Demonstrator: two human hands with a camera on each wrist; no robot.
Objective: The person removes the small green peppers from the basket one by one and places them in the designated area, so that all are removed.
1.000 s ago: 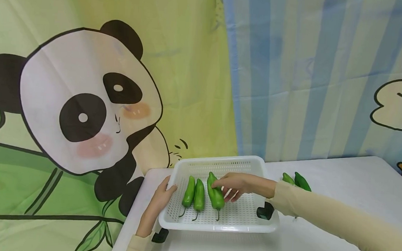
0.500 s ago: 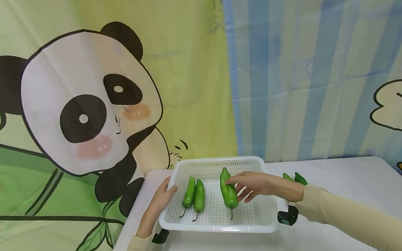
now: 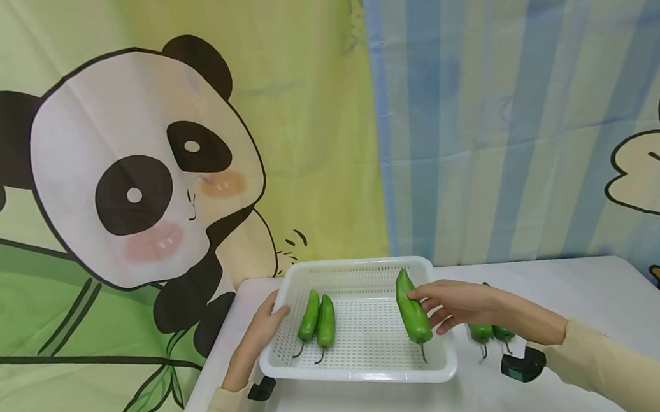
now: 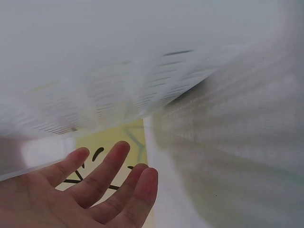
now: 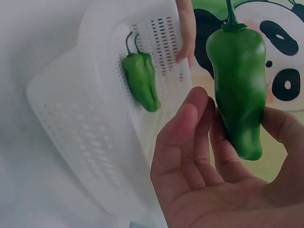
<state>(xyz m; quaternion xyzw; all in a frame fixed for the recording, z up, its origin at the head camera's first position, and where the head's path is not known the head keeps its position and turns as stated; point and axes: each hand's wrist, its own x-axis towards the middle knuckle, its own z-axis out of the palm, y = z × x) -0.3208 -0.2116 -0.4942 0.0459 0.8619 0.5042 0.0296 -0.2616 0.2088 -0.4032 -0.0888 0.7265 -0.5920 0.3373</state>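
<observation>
A white perforated plastic basket (image 3: 357, 375) stands on the white-covered table. My left hand (image 3: 267, 323) holds its left rim, the thumb over the edge and the fingers along the outside wall (image 4: 109, 180). Inside, at the left, two green peppers (image 3: 326, 324) lie side by side with stems toward me. My right hand (image 3: 455, 307) pinches another green pepper (image 5: 237, 85) between thumb and fingers, over the basket's right part. In the head view its stem points down toward me.
To the right of the basket, green peppers (image 3: 481, 332) lie on the table (image 3: 599, 301), partly hidden behind my right forearm. A curtain (image 3: 323, 135) with a printed panda hangs behind the table. Each wrist wears a black camera (image 3: 522, 364).
My right hand has lifted the pepper and carried it rightward, from beside the other two to the basket's right side. The left hand stays on the rim.
</observation>
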